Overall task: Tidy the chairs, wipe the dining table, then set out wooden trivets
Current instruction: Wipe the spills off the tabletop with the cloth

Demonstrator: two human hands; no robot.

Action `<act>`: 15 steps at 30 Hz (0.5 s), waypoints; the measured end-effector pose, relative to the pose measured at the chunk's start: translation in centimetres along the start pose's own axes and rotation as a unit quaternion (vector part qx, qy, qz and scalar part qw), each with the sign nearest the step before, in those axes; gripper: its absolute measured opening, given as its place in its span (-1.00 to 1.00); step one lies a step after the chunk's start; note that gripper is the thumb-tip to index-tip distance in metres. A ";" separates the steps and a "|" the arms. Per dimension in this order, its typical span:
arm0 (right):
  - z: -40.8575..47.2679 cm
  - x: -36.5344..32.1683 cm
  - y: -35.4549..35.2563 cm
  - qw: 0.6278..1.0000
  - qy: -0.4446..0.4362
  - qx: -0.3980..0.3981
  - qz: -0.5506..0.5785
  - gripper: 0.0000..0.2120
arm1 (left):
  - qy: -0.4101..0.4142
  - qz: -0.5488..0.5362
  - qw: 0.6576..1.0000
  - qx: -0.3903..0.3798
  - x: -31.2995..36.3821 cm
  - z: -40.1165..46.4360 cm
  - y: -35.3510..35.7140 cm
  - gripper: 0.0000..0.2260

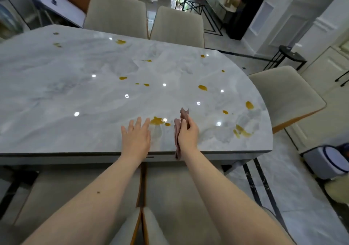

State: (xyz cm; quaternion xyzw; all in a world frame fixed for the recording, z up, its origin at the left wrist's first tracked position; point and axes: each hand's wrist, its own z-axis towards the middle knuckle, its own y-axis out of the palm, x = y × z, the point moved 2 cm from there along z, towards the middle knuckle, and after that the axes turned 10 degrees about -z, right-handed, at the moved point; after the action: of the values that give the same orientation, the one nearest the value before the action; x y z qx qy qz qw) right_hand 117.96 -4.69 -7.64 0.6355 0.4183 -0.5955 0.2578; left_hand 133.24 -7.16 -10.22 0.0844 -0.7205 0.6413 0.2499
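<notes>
Wiping step, item list: marble dining table point(79, 86), unwiped, amber spills throughout; left hand point(136, 138) flat, fingers spread, bracing; right hand point(188, 134) gripping pink cloth point(177, 131) bunched—best unfolded flat, starting at nearest spill point(157, 120); trivets unseen.

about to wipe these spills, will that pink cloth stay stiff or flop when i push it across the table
Probably floppy: the pink cloth hangs limp below the right hand. It likely bunches when pushed and should glide easily over the glossy table.
</notes>
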 end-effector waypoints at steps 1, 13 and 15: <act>1.0 0.4 0.2 0.999 -0.028 0.002 -0.039 -0.66 | -0.012 0.004 1.000 -0.001 -0.6 0.5 0.5 -0.56; 7.2 7.9 4.1 0.774 -0.057 -0.018 -0.631 -0.39 | -0.122 0.043 0.991 0.031 -8.8 6.0 3.6 -0.53; 8.4 7.6 5.6 0.769 -0.066 -0.029 -0.636 -0.39 | -0.117 0.051 0.991 0.041 -9.1 6.1 3.9 -0.52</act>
State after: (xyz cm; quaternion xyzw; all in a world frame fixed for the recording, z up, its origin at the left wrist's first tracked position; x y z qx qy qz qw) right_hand 117.66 -12.86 -17.34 0.1755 0.7255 -0.6517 -0.1345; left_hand 137.82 -14.25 -18.23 0.1318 -0.7210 0.6683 0.1274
